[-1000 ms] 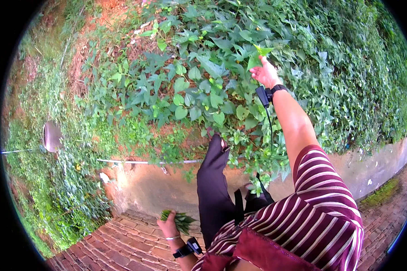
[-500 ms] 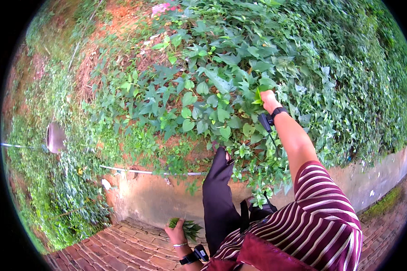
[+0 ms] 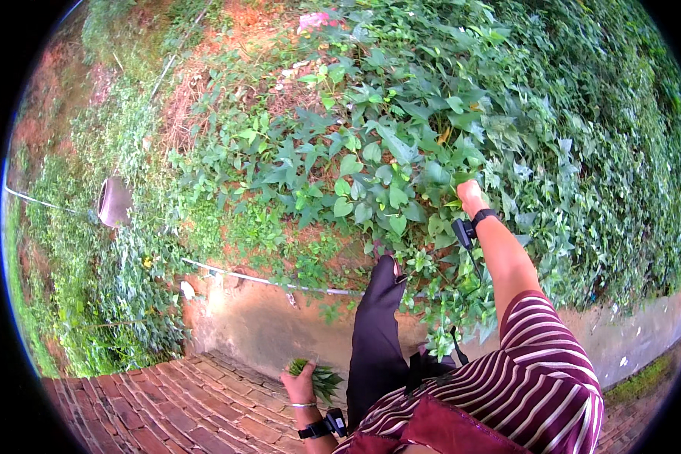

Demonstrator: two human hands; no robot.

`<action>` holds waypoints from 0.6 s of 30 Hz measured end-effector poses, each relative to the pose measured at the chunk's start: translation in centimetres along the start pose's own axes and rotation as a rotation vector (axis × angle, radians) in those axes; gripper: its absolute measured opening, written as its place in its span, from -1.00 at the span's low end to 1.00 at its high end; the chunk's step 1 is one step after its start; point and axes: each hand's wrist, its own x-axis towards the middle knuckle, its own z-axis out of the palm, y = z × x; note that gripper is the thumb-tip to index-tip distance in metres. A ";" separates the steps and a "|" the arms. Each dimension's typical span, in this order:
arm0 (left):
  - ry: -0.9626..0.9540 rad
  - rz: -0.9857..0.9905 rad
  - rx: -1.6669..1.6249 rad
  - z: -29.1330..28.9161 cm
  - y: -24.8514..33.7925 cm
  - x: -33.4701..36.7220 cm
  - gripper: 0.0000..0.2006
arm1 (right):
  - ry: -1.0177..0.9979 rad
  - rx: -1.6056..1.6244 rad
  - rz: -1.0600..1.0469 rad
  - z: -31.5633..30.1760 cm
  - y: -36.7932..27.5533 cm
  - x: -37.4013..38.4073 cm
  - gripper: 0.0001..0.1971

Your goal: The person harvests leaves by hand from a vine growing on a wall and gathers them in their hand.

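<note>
My left hand (image 3: 300, 384), low over the brick paving, is closed round a bunch of cut green leaves (image 3: 326, 382) whose tips stick out to its right. Reaching forward into the bank of leafy vines (image 3: 393, 166), my right hand (image 3: 471, 197) has its fingers curled in at green leaves (image 3: 448, 175). Foliage hides part of those fingertips. Broad pointed and heart-shaped leaves stand all round that hand. Each wrist wears a black strap with a small device, and a thin dark cord hangs below the right one.
A low wall (image 3: 280, 325) edges the planted bank, with a pale pipe (image 3: 280, 284) along its top. My dark-trousered leg (image 3: 376, 325) is raised onto the bank. Brick paving (image 3: 197, 408) lies below. A brownish pot (image 3: 114, 203) sits in growth at left; something pink (image 3: 315, 21) lies farther back.
The view has shifted, so the plants and the wall sit lower and more to the right. My right hand stays among the leaves; the left keeps its bunch.
</note>
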 end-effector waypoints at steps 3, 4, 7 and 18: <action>0.073 0.033 0.117 -4.8 1.1 -2.1 -0.86 | -0.094 0.111 -0.008 -7.4 -9.1 -4.5 -0.83; 0.053 0.036 0.097 -4.1 0.8 -2.2 -0.87 | 0.009 0.404 0.098 -7.0 -7.8 -4.5 -0.81; 0.016 0.033 0.048 -2.5 1.1 -3.1 -0.89 | 0.254 2.357 0.371 -6.0 -6.2 -5.8 -0.71; -0.034 0.112 -0.107 -3.8 1.1 -6.9 -0.91 | 0.208 2.529 0.008 -11.6 -5.7 -15.5 -0.81</action>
